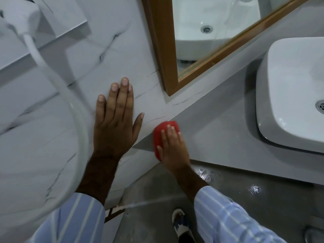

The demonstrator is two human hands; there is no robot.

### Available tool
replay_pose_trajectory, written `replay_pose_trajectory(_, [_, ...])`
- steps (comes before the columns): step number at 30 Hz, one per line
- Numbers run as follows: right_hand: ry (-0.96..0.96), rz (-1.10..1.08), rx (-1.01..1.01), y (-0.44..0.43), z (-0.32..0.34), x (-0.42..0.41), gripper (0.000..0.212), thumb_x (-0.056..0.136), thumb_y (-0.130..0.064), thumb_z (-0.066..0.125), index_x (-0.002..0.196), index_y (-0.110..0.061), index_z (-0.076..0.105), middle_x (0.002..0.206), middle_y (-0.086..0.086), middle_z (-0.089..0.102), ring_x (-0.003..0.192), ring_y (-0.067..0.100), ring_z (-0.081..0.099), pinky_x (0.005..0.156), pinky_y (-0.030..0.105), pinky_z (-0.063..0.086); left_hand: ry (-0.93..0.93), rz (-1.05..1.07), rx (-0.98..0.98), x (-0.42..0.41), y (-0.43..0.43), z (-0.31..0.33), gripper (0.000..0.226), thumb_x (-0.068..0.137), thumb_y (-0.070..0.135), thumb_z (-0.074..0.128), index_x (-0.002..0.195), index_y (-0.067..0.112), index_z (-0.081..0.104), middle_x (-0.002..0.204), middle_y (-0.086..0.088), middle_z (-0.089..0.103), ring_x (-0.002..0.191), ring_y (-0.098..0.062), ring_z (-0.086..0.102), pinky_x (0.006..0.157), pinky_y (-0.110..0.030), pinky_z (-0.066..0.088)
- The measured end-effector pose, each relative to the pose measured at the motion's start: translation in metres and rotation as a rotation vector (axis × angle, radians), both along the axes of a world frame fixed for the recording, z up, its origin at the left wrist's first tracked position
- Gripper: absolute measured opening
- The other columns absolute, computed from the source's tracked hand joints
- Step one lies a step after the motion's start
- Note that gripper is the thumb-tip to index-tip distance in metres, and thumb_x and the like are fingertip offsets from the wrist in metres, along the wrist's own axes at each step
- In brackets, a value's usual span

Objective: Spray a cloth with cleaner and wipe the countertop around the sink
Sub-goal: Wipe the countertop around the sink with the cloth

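Right hand [172,146] is pressing the red cloth [162,133] at the countertop [219,130] corner, centre frame, and risking sliding off the edge, while the left hand [115,123] is bracing flat, empty, on the wall [52,120].

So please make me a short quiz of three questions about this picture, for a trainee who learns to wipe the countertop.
1. True or false: the right hand presses the red cloth on the grey countertop.
2. What does the left hand touch? A) the sink B) the marble wall C) the mirror
3. Fill in: the cloth lies at the countertop's ____ end, against the wall.

Key: 1 true; 2 B; 3 left
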State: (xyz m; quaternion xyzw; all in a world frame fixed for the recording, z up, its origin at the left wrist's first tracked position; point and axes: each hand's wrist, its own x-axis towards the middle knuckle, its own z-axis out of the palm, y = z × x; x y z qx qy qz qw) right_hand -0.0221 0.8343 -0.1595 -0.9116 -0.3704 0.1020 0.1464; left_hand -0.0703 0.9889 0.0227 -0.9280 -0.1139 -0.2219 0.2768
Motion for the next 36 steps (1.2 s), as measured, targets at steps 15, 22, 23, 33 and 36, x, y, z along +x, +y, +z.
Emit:
replay_pose_trajectory(15, [-0.014, -0.253, -0.063, -0.035, -0.006, 0.012, 0.071, 0.109, -0.048, 0.034, 0.163, -0.004, 0.021, 0.171, 0.020, 0.021, 0.159, 0.034, 0.019, 0.129, 0.048, 0.012, 0.010, -0.004, -0.024, 0.000, -0.003, 0.002, 0.078, 0.105, 0.051, 0.036, 0.162, 0.004, 0.009, 0.167, -0.013, 0.001, 0.154, -0.031, 0.003, 0.126, -0.044, -0.005])
replay_pose_trajectory(22, [-0.064, 0.117, 0.003, 0.014, -0.008, -0.010, 0.069, 0.107, -0.048, 0.037, 0.159, -0.003, 0.033, 0.165, 0.019, 0.036, 0.154, 0.037, 0.031, 0.124, 0.045, 0.009, 0.015, 0.021, -0.041, 0.001, -0.007, 0.000, 0.078, 0.105, 0.051, 0.036, 0.161, 0.002, 0.012, 0.166, -0.016, 0.005, 0.154, -0.033, 0.004, 0.126, -0.047, -0.006])
replay_pose_trajectory(23, [-0.086, 0.161, 0.017, 0.009, -0.009, -0.003, 0.069, 0.107, -0.049, 0.036, 0.158, -0.003, 0.034, 0.165, 0.018, 0.038, 0.154, 0.037, 0.033, 0.125, 0.045, 0.012, 0.011, 0.024, -0.054, 0.001, -0.007, 0.000, 0.078, 0.105, 0.051, 0.036, 0.160, 0.001, 0.013, 0.166, -0.017, 0.006, 0.154, -0.034, 0.006, 0.126, -0.049, -0.004])
replay_pose_trajectory(33, [0.074, -0.032, 0.202, -0.055, 0.006, 0.027, 0.068, 0.101, -0.040, 0.054, 0.157, -0.006, 0.037, 0.161, 0.019, 0.043, 0.150, 0.034, 0.040, 0.124, 0.051, 0.033, 0.479, -0.002, -0.935, -0.001, -0.040, -0.090, 0.046, 0.103, 0.017, 0.051, 0.145, -0.001, 0.049, 0.146, -0.022, 0.055, 0.137, -0.036, 0.050, 0.117, -0.038, 0.034])
replay_pose_trajectory(36, [0.093, -0.149, 0.341, -0.090, 0.023, -0.005, 0.021, 0.098, -0.039, 0.061, 0.105, -0.021, 0.067, 0.098, 0.005, 0.073, 0.089, 0.025, 0.069, 0.075, 0.044, 0.061, 0.543, 0.143, -1.079, 0.015, -0.046, -0.108, 0.055, 0.104, 0.033, 0.052, 0.148, 0.003, 0.045, 0.150, -0.018, 0.052, 0.139, -0.031, 0.046, 0.117, -0.041, 0.035])
